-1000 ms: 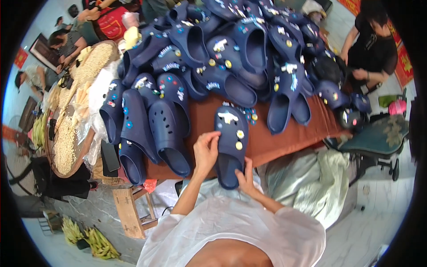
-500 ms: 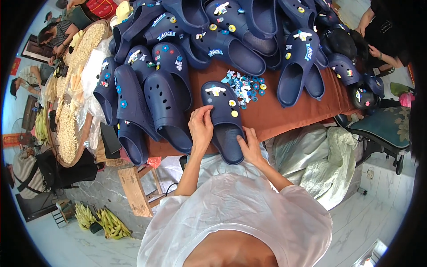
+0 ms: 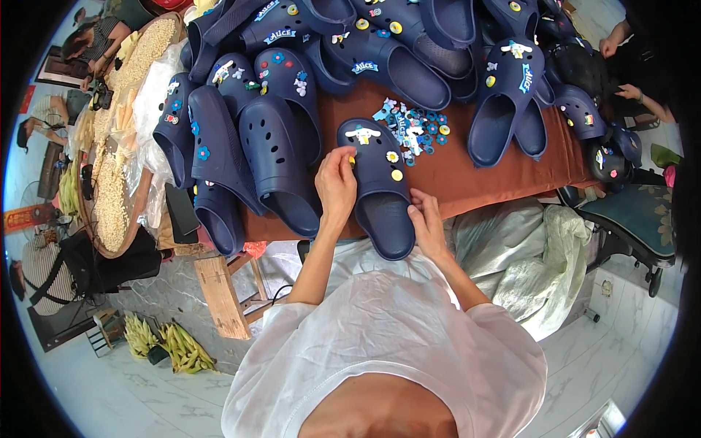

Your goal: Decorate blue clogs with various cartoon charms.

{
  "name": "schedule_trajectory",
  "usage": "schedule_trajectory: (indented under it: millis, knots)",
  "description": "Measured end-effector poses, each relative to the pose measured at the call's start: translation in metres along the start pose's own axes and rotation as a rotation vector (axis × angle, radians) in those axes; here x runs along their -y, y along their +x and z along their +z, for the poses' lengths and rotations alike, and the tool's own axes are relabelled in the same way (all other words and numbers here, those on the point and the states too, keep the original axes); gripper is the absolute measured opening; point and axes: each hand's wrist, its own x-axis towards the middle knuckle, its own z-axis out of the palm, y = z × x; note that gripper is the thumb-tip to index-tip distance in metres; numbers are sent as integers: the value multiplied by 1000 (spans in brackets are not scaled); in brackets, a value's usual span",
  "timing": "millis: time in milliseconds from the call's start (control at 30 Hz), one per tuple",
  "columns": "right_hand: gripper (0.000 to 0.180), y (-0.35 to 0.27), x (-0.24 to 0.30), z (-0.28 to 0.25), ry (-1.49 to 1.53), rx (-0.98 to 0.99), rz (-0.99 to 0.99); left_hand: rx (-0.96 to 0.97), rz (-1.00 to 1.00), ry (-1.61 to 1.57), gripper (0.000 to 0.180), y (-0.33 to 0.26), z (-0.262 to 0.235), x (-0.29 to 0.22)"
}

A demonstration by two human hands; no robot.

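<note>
In front of me lies a navy clog (image 3: pixel 381 171), its heel toward me, with a white character charm, a daisy charm and a yellow round charm on its toe. My left hand (image 3: pixel 336 191) is at the left of its toe, fingertips pinched at a small yellow charm (image 3: pixel 352 160) that they partly cover. Against the right rim of the heel rests my right hand (image 3: pixel 428 223), its thumb and curled fingers at the edge; their far side is hidden. Beyond the clog is a pile of loose charms (image 3: pixel 415 131), blue, white and yellow.
Navy clogs (image 3: pixel 274 157) crowd the left and back of the table with a brown cloth (image 3: pixel 467 186). More clogs (image 3: pixel 511 102) stand at the right. A wooden stool (image 3: pixel 221 296), pale sacking (image 3: pixel 515 252) and a chair (image 3: pixel 628 219) are nearby. Other people work at both sides.
The clog sits slightly farther right and up in view, as does much of the scene. A yellow charm now shows by my left fingertips. My right thumb has moved from inside the heel to its rim.
</note>
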Motion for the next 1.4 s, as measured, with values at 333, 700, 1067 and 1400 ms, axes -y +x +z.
schedule_trajectory:
  millis: [333, 700, 1067, 1400]
  knots:
    - [47, 91, 36, 7, -141, -70, -21, 91, 303, 31, 14, 62, 45, -15]
    - [45, 112, 31, 3, -244, 24, -32, 227, 391, 139, 23, 63, 71, -16]
    - [21, 106, 42, 4, -516, -44, -345, 76, 150, 3, 43, 1, 25, -17]
    - [14, 107, 42, 0, -461, -36, -367, 44, 109, -21, 51, 2, 29, -13]
